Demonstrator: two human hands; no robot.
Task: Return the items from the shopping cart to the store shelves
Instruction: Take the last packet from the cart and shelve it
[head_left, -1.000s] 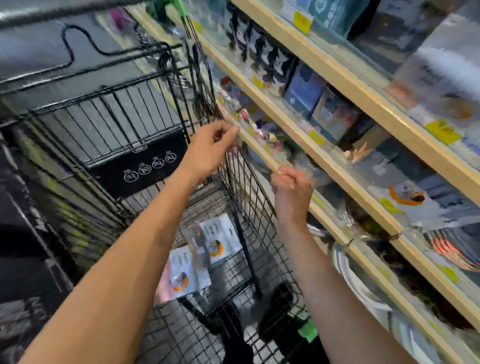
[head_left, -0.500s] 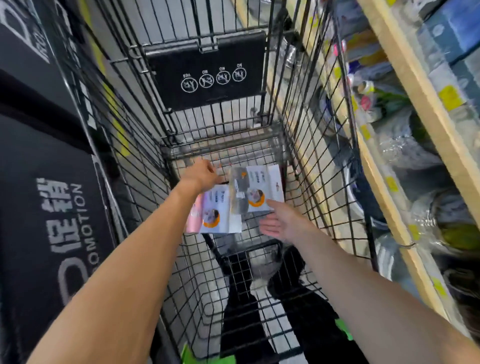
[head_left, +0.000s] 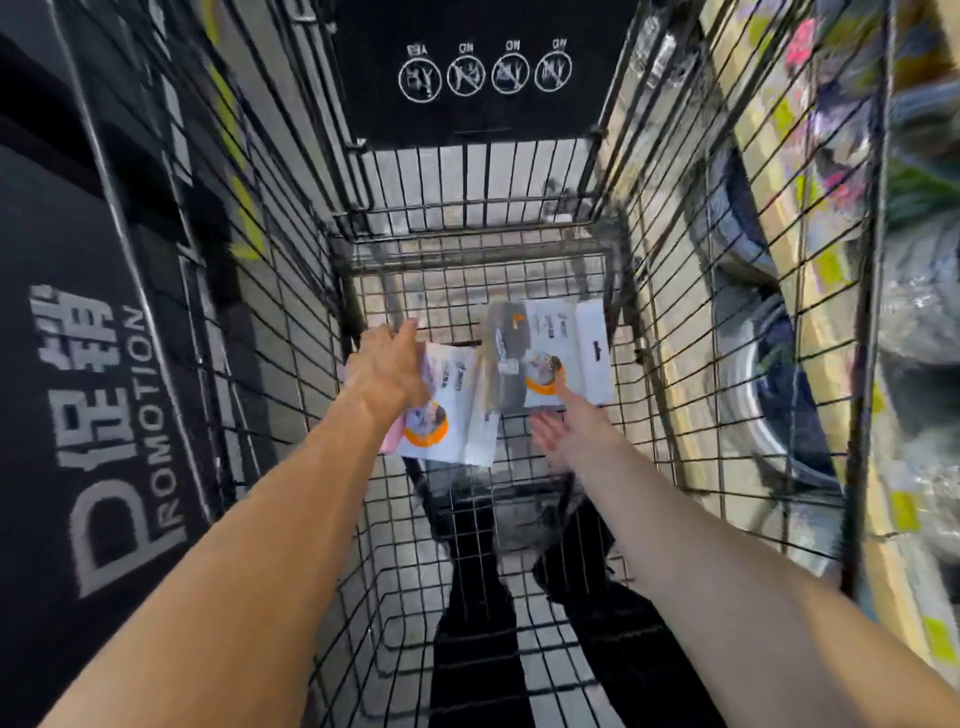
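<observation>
Two flat white packets with orange circles lie on the floor of the black wire shopping cart. My left hand rests on the upper left corner of the left packet, fingers curled over its edge. The right packet has a dark item under clear plastic. My right hand hovers just below that packet, fingers spread, index finger touching its lower edge. Both arms reach down into the cart.
Wooden store shelves with yellow price tags and wrapped goods run along the right, outside the cart wall. A black promotion sign stands at the left. The cart's folded child seat flap is at the far end. My dark trousers show below the cart floor.
Both hands left the shelf and the cart rim and dropped into the cart. My left hand now lies on the left packet; my right hand has closed in on the right packet.
</observation>
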